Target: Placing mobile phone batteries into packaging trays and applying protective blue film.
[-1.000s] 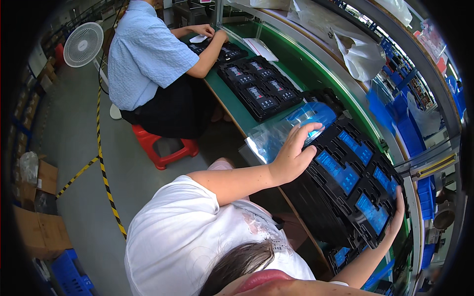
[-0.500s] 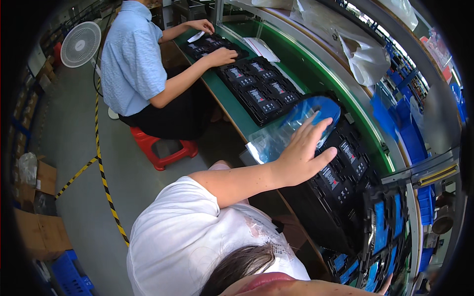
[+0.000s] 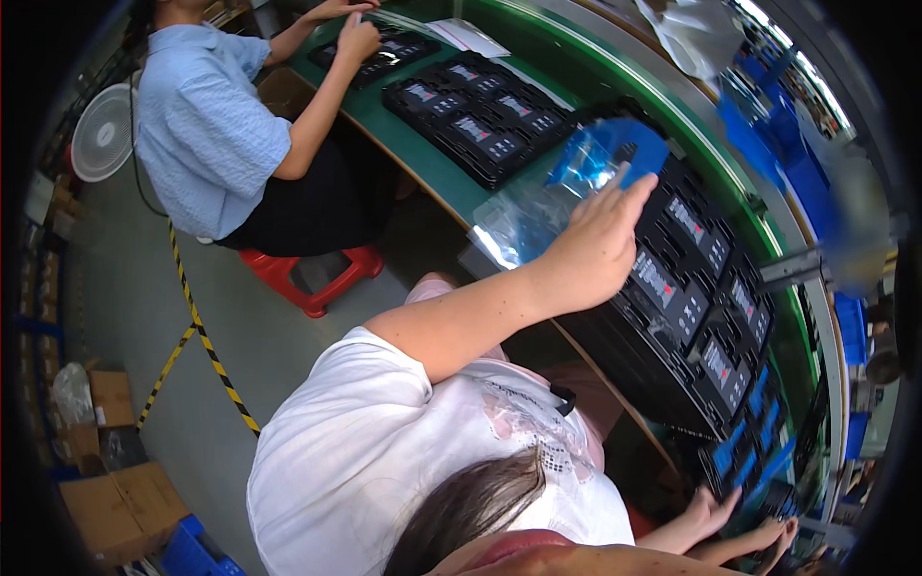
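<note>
My left hand [image 3: 600, 245] reaches over the bench, fingers stretched out and close together. Its fingertips rest against blue and clear plastic film [image 3: 619, 154], which lies partly on the bench and partly over a black tray stack [image 3: 663, 336]. The left thumb is mostly hidden. The stack's top tray holds several black devices with small printed marks. At the lower right, my right hand [image 3: 709, 514] is closed on the near edge of another black tray [image 3: 715, 470], whose contents carry blue strips. Some of the right fingers are hidden under that tray.
A co-worker in a light blue shirt [image 3: 206, 115] sits on a red stool [image 3: 312, 278], hands over a far tray [image 3: 384, 60]. Between us lies another device tray [image 3: 480, 115]. Another person's hands [image 3: 773, 533] show at bottom right. A metal post [image 3: 792, 269] stands beside the bench.
The view has shifted. The tray with blue strips, formerly raised and tilted, is lower and flatter, and my right hand has come into view. My left fingers have drawn together; the co-worker's hands have lifted.
</note>
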`<state>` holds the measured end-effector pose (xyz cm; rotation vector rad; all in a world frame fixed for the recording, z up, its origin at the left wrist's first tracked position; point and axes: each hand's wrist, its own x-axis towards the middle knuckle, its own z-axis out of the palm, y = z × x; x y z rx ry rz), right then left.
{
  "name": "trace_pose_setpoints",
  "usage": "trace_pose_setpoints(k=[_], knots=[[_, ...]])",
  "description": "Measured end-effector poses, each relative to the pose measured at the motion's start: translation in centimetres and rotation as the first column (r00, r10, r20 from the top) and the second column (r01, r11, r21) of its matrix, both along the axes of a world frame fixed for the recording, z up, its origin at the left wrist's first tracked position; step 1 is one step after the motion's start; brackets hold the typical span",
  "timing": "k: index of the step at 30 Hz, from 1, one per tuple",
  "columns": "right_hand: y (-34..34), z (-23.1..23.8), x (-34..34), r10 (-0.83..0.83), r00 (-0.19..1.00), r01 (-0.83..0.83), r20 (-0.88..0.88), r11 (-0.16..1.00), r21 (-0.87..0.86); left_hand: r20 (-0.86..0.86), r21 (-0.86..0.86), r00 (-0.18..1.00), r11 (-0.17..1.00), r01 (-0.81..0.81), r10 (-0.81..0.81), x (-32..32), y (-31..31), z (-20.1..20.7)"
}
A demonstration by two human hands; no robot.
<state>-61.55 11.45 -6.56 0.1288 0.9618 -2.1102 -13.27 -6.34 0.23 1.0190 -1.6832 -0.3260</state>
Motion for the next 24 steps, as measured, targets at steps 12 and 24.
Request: trace_pose_setpoints(k=[12, 24], knots=[[1.2, 2.5, 8.0, 0.376, 0.871, -0.265, -0.315, 0.901, 0.343, -0.306, 0.256, 0.935, 0.930, 0.263, -0.180, 1.1, -1.6, 0.4], [-1.6, -0.4, 14.7, 0.305, -0.422, 0.548, -0.854, 0.836, 0.027, -0.326, 0.221, 0.923, 0.933, 0.283, -0.203, -0.1, -1.1, 1.7]])
